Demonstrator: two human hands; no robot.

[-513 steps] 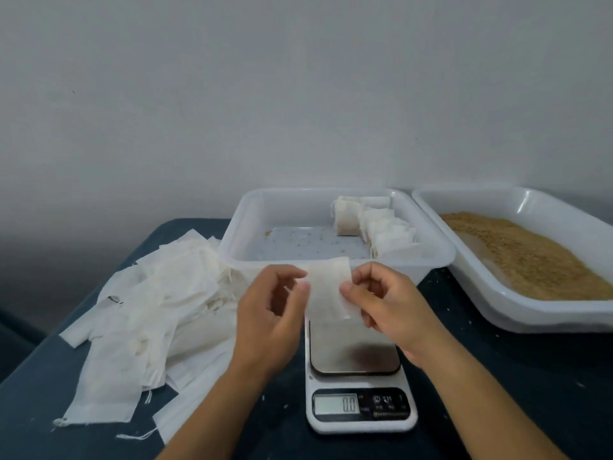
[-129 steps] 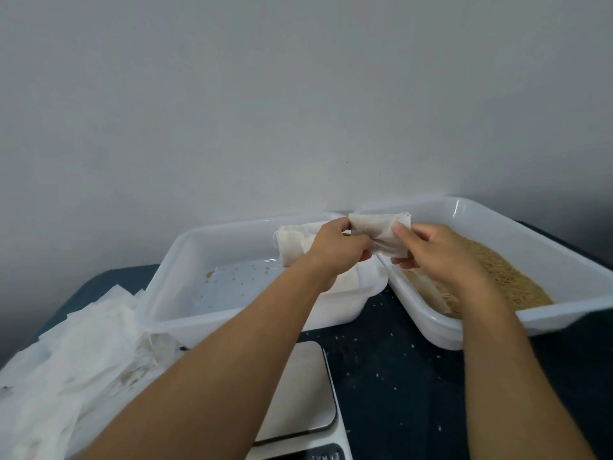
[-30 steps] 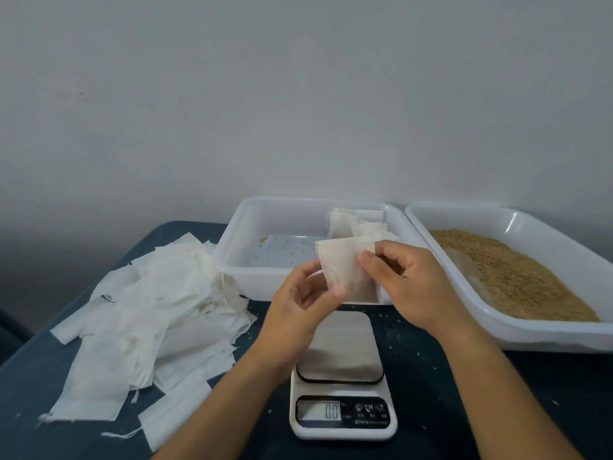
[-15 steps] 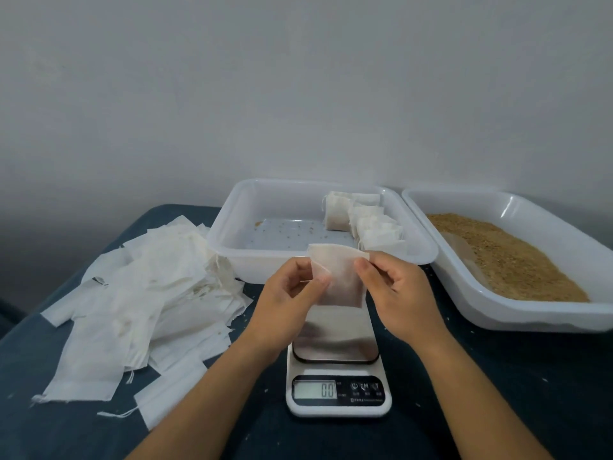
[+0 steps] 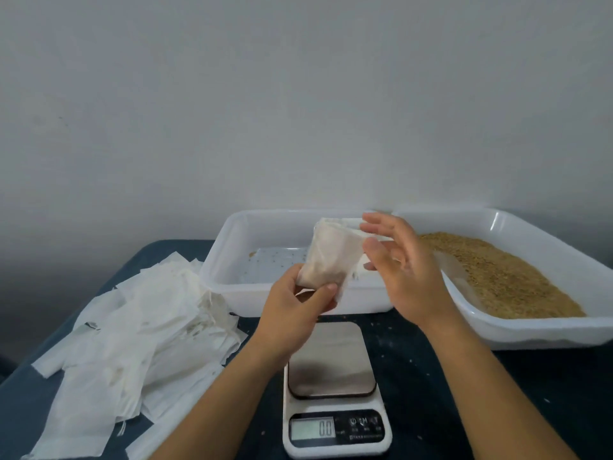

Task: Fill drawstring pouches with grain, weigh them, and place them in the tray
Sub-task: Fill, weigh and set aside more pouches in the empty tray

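Nearest the camera a white kitchen scale [image 5: 336, 390] sits on the dark blue table [image 5: 464, 393], its steel platform bare and its display reading zero. Loose grains speckle the tabletop around it. To the left, a loose heap of flat white empty pouches [image 5: 132, 336] spreads across the table toward its near edge.

Above the far end of the scale, the left hand [image 5: 297, 313] pinches the bottom of a white pouch [image 5: 330, 258] between thumb and fingers, holding it up off the table with its mouth open and tipped up and to the right. The right hand [image 5: 401, 270] is just beside the pouch's right side, fingers spread and relaxed, gripping nothing; whether its thumb touches the cloth cannot be told.

Behind the hands stands a white plastic tray [image 5: 225, 260] with scattered grains on its floor. The pouch and the right hand cover the tray's right part, so what lies there is mostly hidden. To the right, touching or just beside that tray, a second white tray [image 5: 547, 330] holds a bed of brown grain [image 5: 504, 277]. A plain pale wall [image 5: 298, 94] rises behind everything.
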